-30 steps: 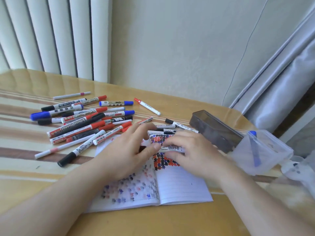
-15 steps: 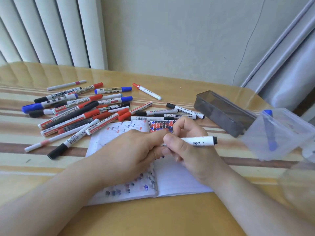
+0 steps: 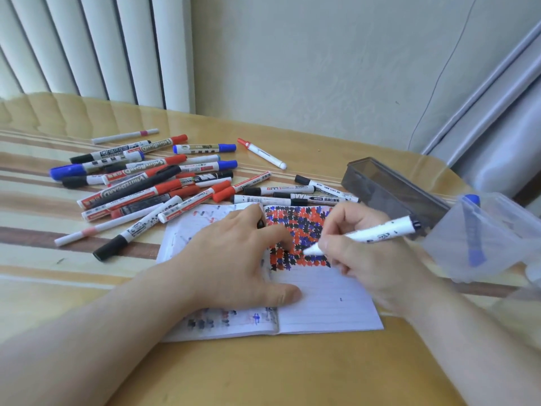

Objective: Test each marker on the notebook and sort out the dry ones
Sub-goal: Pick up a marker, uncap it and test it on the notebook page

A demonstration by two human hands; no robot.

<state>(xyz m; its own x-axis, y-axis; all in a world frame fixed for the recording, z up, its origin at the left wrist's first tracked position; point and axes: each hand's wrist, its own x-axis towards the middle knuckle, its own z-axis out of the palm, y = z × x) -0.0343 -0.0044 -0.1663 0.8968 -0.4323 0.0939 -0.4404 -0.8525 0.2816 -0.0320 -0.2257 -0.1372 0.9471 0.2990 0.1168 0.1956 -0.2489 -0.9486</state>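
An open lined notebook (image 3: pixel 328 306) lies on the table, its upper right page dense with red, blue and black test marks. My right hand (image 3: pixel 369 262) grips a white marker (image 3: pixel 380 231), uncapped, slanted with its tip down on the marked page. My left hand (image 3: pixel 231 265) rests on the notebook's left page with fingers spread, and a small black cap (image 3: pixel 260 223) is pinched between two of its fingers. A pile of several red, blue and black markers (image 3: pixel 152 183) lies beyond the notebook to the left.
A dark grey open box (image 3: pixel 389 191) lies at the right behind the notebook. A clear plastic container (image 3: pixel 497 244) further right holds a blue marker (image 3: pixel 472 230). A lone red-capped marker (image 3: pixel 262 153) lies near the wall. Window blinds and a curtain border the table.
The hands pulled apart; the cap came off the white marker into my left hand. My right hand turned the marker and brought its tip down onto the marked page.
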